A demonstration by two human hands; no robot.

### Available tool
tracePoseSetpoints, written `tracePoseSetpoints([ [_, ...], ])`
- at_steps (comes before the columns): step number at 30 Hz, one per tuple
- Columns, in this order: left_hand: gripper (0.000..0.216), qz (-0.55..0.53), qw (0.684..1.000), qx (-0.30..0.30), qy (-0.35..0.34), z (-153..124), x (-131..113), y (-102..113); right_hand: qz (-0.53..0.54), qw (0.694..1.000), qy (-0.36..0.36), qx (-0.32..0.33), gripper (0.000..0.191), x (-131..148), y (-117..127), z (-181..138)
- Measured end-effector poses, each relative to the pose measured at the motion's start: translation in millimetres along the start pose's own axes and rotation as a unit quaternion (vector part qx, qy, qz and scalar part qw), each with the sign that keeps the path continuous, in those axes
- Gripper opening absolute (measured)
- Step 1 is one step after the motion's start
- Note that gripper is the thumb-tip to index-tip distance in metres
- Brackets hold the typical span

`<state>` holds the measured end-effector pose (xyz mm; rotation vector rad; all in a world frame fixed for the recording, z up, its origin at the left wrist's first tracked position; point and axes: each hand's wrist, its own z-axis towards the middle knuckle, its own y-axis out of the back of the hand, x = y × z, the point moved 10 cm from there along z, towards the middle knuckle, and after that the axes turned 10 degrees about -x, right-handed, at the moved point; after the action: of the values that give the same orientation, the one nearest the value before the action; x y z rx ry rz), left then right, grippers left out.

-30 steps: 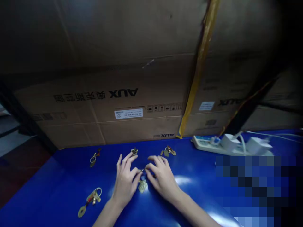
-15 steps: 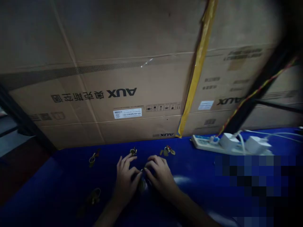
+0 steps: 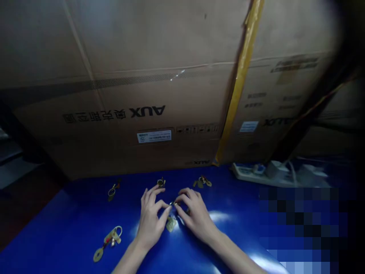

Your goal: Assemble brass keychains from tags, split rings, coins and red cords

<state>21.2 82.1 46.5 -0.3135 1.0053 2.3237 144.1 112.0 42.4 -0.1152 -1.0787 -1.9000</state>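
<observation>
My left hand (image 3: 152, 219) has its thumb and index finger closed on a small metal keychain, its other fingers loosely curled. My right hand (image 3: 195, 213) pinches the same piece from the other side, so the fingertips of both hands almost meet. Below the fingertips a brass-coloured pendant (image 3: 171, 223) of the keychain shows above the blue tabletop (image 3: 71, 228). Fingers hide most of the ring part. Just beyond my left fingertips lies another keychain (image 3: 161, 183).
More keychains with brass charms lie at the back right (image 3: 203, 182), back left (image 3: 111, 193) and front left (image 3: 111, 239). A large cardboard box (image 3: 114, 95) walls off the back. A white power strip (image 3: 251, 173) with plugged-in adapters sits at the right rear.
The tabletop and hands look brighter, and the pendant shows more clearly. Both hands stay almost in place, still pinching the keychain.
</observation>
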Motion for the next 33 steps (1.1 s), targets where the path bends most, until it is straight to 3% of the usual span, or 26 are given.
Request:
tracePoseSetpoints([
  [7, 0.01, 0.022, 1.0, -0.011, -0.017, 4.3, 0.1, 7.4, -0.022, 0.998, 0.022, 0.055, 0.012, -1.1, 7.6, 3.2],
  [11, 0.012, 0.04, 0.998, -0.019, -0.036, 7.0, -0.6, 11.7, -0.011, 0.988, 0.088, 0.128, 0.008, 13.9, -0.9, -3.8],
  [14, 0.012, 0.049, 0.997, -0.022, -0.054, 7.2, -3.0, 12.7, -0.025, 0.985, 0.098, 0.142, 0.005, 16.6, -8.1, -7.5],
  [18, 0.011, 0.064, 0.994, -0.024, -0.082, 5.5, -9.6, 12.2, -0.036, 0.99, 0.079, 0.114, 0.009, 13.1, -5.4, -3.5],
  [26, 0.015, 0.096, 0.984, -0.013, -0.148, 1.7, -36.1, 6.1, -0.082, 0.993, 0.079, -0.016, 0.01, 6.3, 11.9, 4.7],
  [33, 0.015, 0.104, 0.982, -0.017, -0.154, 1.2, -37.9, 6.3, -0.086, 0.992, 0.095, -0.016, 0.011, 10.9, 12.0, 3.4],
])
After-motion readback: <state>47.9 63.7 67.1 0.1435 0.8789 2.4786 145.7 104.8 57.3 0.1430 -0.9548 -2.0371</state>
